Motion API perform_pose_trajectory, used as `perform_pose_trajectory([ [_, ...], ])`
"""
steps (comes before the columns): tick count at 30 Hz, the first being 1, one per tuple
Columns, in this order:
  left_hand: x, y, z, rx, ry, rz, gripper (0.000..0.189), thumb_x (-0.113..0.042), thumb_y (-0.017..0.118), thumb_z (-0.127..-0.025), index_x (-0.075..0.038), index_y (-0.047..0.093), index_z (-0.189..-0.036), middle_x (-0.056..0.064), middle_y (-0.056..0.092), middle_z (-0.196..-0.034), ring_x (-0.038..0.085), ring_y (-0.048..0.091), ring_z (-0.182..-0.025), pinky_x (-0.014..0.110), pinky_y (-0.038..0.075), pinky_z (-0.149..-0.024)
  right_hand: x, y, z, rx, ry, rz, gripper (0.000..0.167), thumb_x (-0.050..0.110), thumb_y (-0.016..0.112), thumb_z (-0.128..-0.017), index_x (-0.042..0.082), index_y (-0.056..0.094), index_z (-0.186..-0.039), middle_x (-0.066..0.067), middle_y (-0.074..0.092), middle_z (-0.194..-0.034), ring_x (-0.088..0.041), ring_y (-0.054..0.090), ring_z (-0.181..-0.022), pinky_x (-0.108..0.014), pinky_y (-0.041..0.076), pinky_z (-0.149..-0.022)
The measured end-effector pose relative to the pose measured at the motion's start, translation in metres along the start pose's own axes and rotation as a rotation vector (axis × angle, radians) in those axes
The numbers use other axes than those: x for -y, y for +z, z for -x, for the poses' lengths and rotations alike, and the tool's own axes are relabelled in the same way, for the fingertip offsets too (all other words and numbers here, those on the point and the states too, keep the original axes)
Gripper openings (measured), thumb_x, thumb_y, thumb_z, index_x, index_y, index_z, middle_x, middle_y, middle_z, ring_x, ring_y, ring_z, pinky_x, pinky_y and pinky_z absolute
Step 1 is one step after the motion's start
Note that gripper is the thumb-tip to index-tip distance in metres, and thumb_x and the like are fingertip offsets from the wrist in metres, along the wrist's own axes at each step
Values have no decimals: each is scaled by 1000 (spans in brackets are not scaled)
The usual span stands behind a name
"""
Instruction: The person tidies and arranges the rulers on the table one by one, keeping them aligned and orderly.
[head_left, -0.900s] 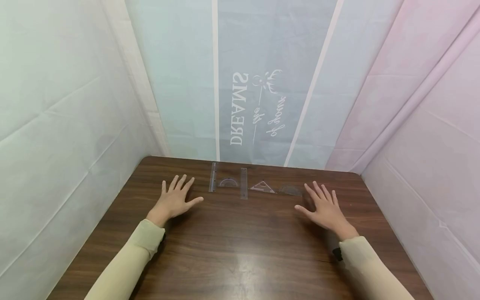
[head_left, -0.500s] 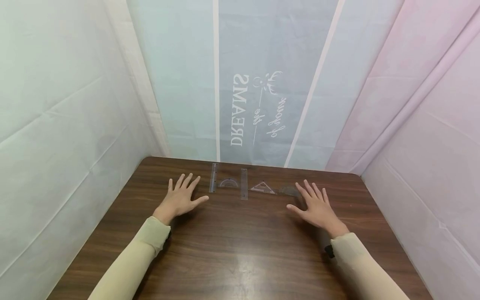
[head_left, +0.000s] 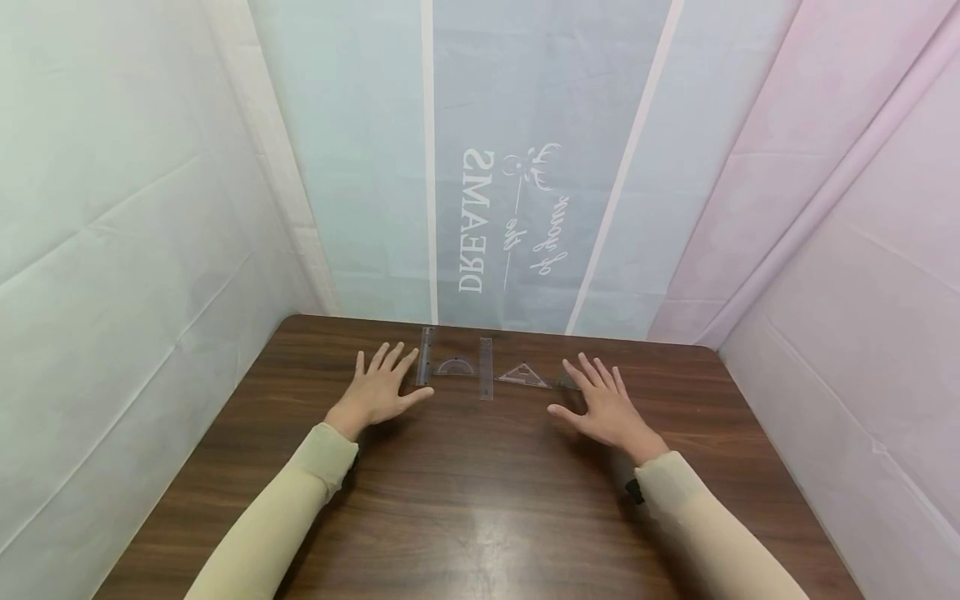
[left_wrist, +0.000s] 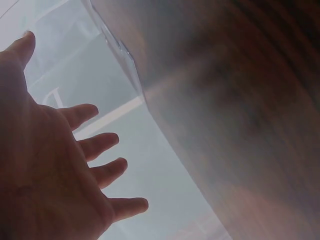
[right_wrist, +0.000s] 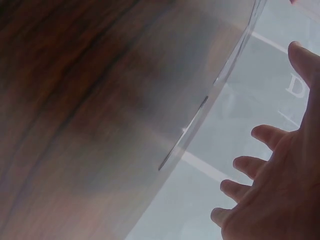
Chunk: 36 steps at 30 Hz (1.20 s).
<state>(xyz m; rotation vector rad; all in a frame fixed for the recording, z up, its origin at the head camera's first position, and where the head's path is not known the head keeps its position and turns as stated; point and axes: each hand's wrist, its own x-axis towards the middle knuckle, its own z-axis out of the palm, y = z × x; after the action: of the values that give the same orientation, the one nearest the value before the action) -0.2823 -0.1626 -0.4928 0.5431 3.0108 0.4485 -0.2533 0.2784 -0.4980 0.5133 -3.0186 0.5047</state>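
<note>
Wood-grain table point(head_left: 480, 467); lettered backdrop point(head_left: 375, 192) behind; left hand point(head_left: 377, 392) near ruler point(head_left: 425, 357), right hand point(head_left: 604, 410) near triangle point(head_left: 525, 379) — both grips spread wide

Pale cloth walls point(head_left: 135, 208) line three sides of a brown table point(head_left: 450, 467)

**Clear plastic on glossy wood-grain, cloth all round**

Counter point(head_left: 480, 508): dark wood-grain, smooth, glossy, throws a bright glare patch; solid wood or laminate, can't tell. Left ruler point(head_left: 425, 357), middle ruler point(head_left: 486, 369), protractor point(head_left: 454, 365), set square point(head_left: 524, 377): all look like thin clear plastic, smooth. Partly covered end piece point(head_left: 567, 381): see-through too. Backdrop point(head_left: 525, 75): matt cloth, lightly creased. Left side sheet point(head_left: 135, 183): matt cloth, fold lines. Left sleeve point(head_left: 258, 525), right sleeve point(head_left: 712, 525): matt fabric.
</note>
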Motion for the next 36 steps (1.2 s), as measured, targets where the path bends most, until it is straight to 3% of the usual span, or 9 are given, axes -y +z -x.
perform_pose_trajectory([
  [19, -17, 8, -24, 26, 43, -30, 96, -80, 45, -101, -19, 26, -173, 18, 20, -177, 45, 11, -164, 75, 1, -125, 33, 18, -28, 20, -83, 27, 97, 74, 63, -97, 22, 30, -172, -13, 15, -179, -41, 10, -165, -66, 1, -130],
  [36, -35, 17, -58, 47, 72, -41, 93, -79, 43, -102, -21, 26, -173, 15, 19, -178, 41, 10, -165, 73, 0, -127, 57, 30, -49, 65, -158, 68, 96, 73, 62, -98, 19, 31, -171, -14, 17, -179, -39, 13, -165, -64, 3, -131],
])
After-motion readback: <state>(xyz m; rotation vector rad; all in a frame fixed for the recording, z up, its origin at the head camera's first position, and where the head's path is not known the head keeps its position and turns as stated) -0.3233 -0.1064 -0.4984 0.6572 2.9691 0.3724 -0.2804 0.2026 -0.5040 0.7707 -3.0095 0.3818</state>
